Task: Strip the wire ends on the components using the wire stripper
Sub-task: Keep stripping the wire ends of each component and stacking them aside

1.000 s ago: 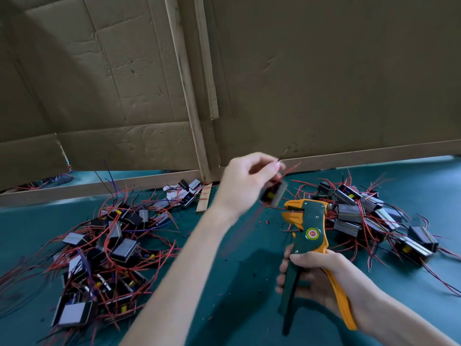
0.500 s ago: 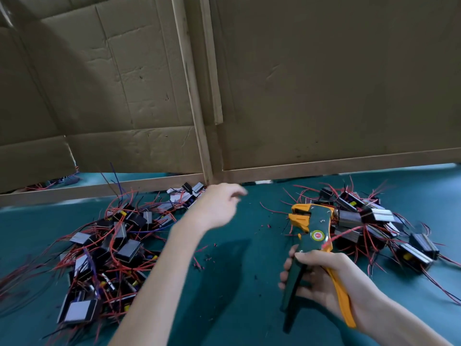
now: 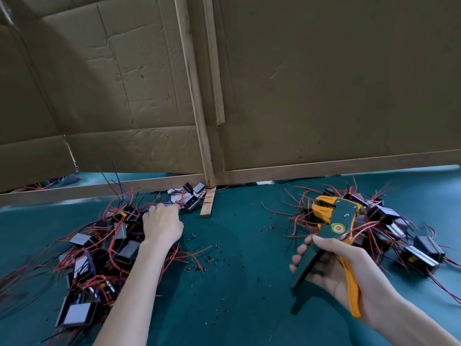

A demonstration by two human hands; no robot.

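Observation:
My right hand point(image 3: 334, 265) grips the handles of the green and orange wire stripper point(image 3: 335, 226), whose jaws point up and left, just in front of the right pile of components point(image 3: 399, 233). These are small black and silver blocks with red wires. My left hand point(image 3: 162, 226) reaches down onto the far edge of the left pile of components point(image 3: 94, 258). Its fingers lie among the red wires near a component point(image 3: 192, 203) by the wooden post. The fingertips are hidden, so a grasp cannot be made out.
Everything lies on a teal table mat point(image 3: 237, 283) sprinkled with bits of stripped insulation point(image 3: 199, 265). Cardboard panels point(image 3: 324, 83) on a wooden frame point(image 3: 207, 211) wall off the back. More components show beyond the gap at far left point(image 3: 57, 181).
One second ago my left hand held a component at the stripper's jaws. It let that go by the right pile and swung left onto the left pile. The stripper stayed roughly in place.

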